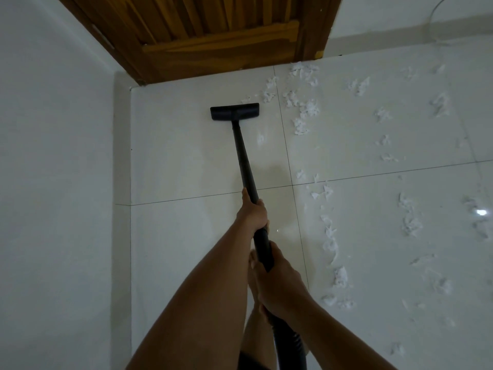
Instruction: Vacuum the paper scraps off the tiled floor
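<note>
A bare wall [53, 156] is seen at the far left, with a strip of floor [173, 236] beside it that carries no scraps. The wand [244, 161] is laid along a line running from the hands, low in the view, up and slightly leftward to the nozzle [234, 111], which is set flat on the floor just short of the door [218, 36]. The long axis of the nozzle is held crosswise, parallel to the door's lower edge.

The left hand [252, 213] is wrapped around the wand higher up its length, and so is nearer the nozzle. The right hand [277, 284] is closed on the wand's lower end, where the hose [282, 343] is joined. The two hands are kept apart along the wand, one behind the other, both clamped on it.

The scraps [304, 113] are found almost wholly to the right of the wand. The nearest cluster is spread just beside the nozzle's right end, up toward the door's corner. A broken line of scraps is strung down the floor to the right of the hands, and more are scattered well apart further right.

The coming move is therefore judged to turn on a rightward shift: the nozzle would need to be swung toward that cluster, steered chiefly by the left hand, with the right hand used as the pivot.
</note>
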